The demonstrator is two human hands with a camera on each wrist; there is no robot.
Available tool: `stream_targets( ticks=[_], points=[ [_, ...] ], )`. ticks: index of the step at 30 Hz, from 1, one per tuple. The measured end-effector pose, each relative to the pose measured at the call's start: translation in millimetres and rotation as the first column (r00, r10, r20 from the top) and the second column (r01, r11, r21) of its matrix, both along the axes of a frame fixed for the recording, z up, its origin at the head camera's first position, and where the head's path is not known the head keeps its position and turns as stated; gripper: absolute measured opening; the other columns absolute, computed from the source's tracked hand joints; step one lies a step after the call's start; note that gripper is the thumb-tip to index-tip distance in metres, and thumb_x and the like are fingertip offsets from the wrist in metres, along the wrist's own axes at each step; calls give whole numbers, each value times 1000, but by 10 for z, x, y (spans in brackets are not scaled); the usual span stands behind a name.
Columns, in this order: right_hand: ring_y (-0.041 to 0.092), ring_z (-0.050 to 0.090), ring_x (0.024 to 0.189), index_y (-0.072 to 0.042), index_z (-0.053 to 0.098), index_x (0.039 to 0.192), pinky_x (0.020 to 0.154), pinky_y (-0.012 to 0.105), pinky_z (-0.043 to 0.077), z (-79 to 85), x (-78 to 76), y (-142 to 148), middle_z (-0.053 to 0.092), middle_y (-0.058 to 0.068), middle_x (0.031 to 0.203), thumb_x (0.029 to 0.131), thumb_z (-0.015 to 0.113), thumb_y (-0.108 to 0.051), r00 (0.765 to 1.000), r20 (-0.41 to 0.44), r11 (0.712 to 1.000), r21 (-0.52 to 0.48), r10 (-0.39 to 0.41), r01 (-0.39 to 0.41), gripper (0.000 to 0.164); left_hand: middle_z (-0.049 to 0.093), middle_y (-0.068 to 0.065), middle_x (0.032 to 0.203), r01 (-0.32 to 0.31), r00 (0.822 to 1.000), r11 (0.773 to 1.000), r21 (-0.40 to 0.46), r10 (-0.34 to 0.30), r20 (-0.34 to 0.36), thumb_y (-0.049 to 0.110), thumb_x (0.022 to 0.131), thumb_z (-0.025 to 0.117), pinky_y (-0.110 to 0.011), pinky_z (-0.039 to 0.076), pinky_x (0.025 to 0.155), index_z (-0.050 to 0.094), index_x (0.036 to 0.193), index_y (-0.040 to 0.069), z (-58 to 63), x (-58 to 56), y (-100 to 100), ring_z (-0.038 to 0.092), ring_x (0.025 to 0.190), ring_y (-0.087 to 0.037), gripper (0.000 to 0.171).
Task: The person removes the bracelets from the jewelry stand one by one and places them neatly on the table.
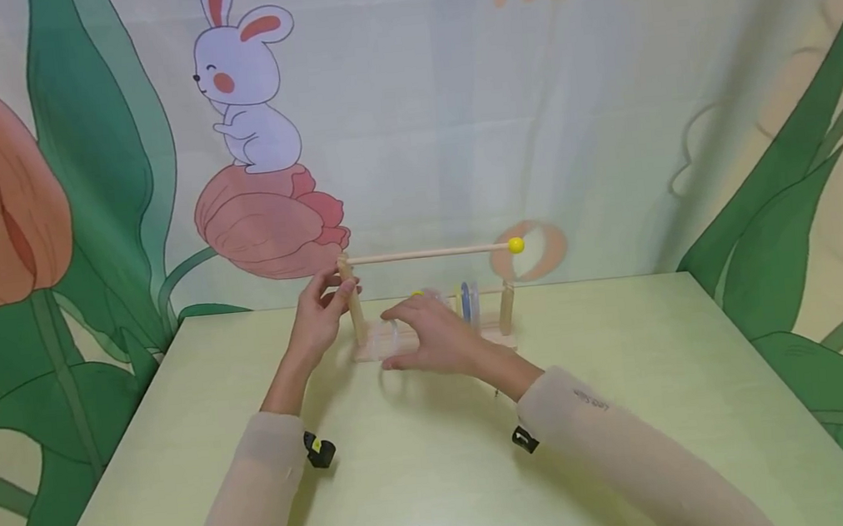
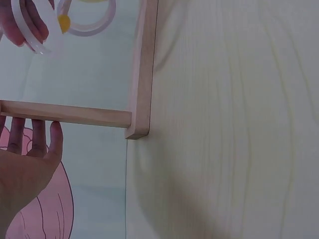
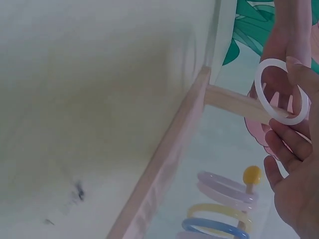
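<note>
My left hand holds the left post of a small wooden ring rack, thumb on the near side and fingers behind. My right hand pinches a white ring between thumb and fingertips, in front of the rack near that post. Across the top runs a wooden dowel with a yellow ball at its right end; no rings show on it. A lower dowel carries a blue ring, a yellow ring and pale purple rings, partly hidden by my right hand in the head view.
The rack's flat wooden base stands on a pale wood-grain table near its back edge. Behind hangs a printed curtain with a rabbit and tulips. Black wrist devices sit at both sleeves.
</note>
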State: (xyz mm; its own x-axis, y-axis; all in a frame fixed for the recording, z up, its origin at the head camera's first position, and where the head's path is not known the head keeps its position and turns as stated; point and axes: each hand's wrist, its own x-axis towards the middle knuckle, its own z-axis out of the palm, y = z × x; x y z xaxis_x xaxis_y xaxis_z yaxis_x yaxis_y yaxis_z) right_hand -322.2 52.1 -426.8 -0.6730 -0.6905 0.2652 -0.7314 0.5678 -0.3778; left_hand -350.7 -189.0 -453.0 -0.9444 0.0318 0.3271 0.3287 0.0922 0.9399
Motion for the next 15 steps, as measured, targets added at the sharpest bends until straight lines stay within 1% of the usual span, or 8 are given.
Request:
stream_targets(
  ticks=[3, 5, 6, 7, 11, 15],
  points=[
    [26, 57, 135, -9, 64, 143, 120, 49, 40, -88, 60, -6, 66, 6, 141, 87, 86, -51, 999, 44, 999, -34, -8, 9, 72, 59, -24, 128, 3, 1000, 1000, -1, -3, 0, 27, 110, 60, -49, 56, 105, 54, 147, 4, -4, -8, 8, 63, 123, -47, 44],
    [25, 59, 133, -9, 65, 142, 117, 48, 44, -148, 98, -19, 67, 6, 140, 87, 87, -49, 997, 72, 998, -60, -8, 12, 71, 59, -25, 129, 5, 1000, 1000, -1, -5, 1, 27, 110, 60, -48, 56, 105, 54, 147, 5, -5, -6, 9, 62, 124, -48, 43],
    [25, 59, 133, -9, 65, 142, 113, 45, 48, -181, 114, -26, 68, 6, 140, 87, 87, -49, 996, 90, 997, -69, -10, 16, 71, 59, -24, 129, 5, 1000, 1000, -6, -5, 1, 27, 110, 60, -48, 56, 106, 54, 147, 5, -8, -8, 10, 61, 124, -49, 43],
    [25, 59, 132, -9, 66, 141, 113, 44, 49, -214, 128, -33, 68, 5, 139, 87, 87, -49, 995, 100, 997, -73, -10, 17, 71, 59, -24, 129, 4, 1000, 1000, -11, -4, 3, 27, 110, 60, -48, 56, 105, 54, 147, 6, -5, -6, 11, 61, 124, -49, 43],
    [23, 61, 130, -8, 67, 140, 113, 41, 49, -321, 176, -45, 70, 5, 137, 85, 89, -46, 989, 145, 996, -85, -2, 15, 70, 60, -22, 128, -5, 1000, 1000, -31, 6, 7, 28, 110, 60, -48, 57, 104, 53, 148, 4, 4, -7, 15, 63, 123, -46, 45],
    [24, 63, 126, -7, 68, 136, 110, 41, 50, -409, 221, -26, 71, 6, 134, 84, 91, -45, 981, 194, 995, -99, 5, 14, 69, 60, -19, 126, -15, 1000, 999, -37, 16, 11, 27, 110, 60, -50, 57, 103, 54, 147, 6, 14, -8, 17, 66, 122, -40, 43]
  ],
)
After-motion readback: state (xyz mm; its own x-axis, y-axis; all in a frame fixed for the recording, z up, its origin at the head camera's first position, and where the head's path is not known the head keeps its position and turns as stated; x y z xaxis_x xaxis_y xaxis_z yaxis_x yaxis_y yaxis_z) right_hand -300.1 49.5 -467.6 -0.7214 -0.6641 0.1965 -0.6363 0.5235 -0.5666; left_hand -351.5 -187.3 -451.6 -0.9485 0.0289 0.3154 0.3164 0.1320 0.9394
